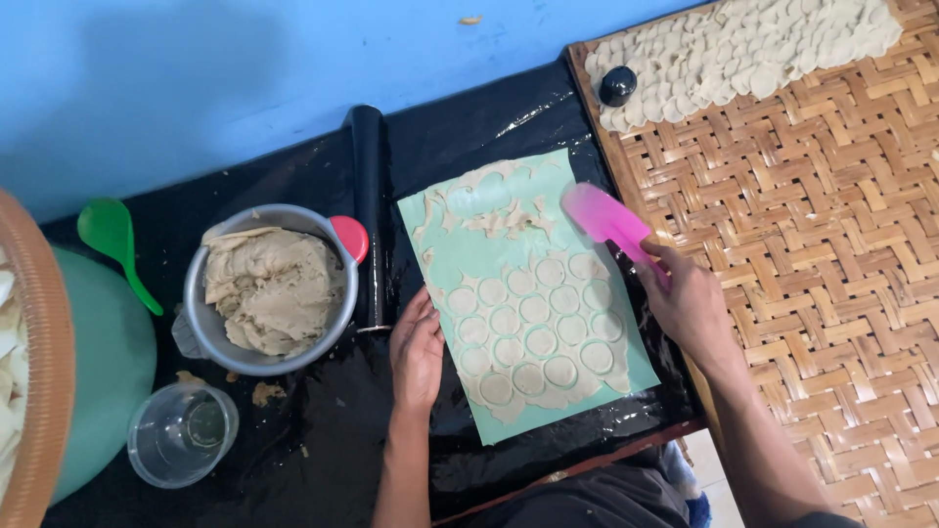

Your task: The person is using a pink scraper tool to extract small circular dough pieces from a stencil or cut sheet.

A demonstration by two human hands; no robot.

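A pale green mat [469, 259] lies on the black plastic sheet [323, 440], covered with thin rolled dough [533, 328] cut into several round discs. My left hand [418, 352] rests flat on the mat's left edge, holding it down. My right hand [690, 303] grips a pink spatula [608, 223] whose blade lies at the mat's upper right edge, beside torn dough scraps [499, 217].
A metal bowl [199, 337] of dough stands left of a black rolling pin [369, 210]. A clear cup [181, 433], green spoon [115, 240] and green container [103, 376] sit further left. A woven bamboo tray [822, 254] on the right carries several cut discs [743, 49] and a black round cutter [617, 85].
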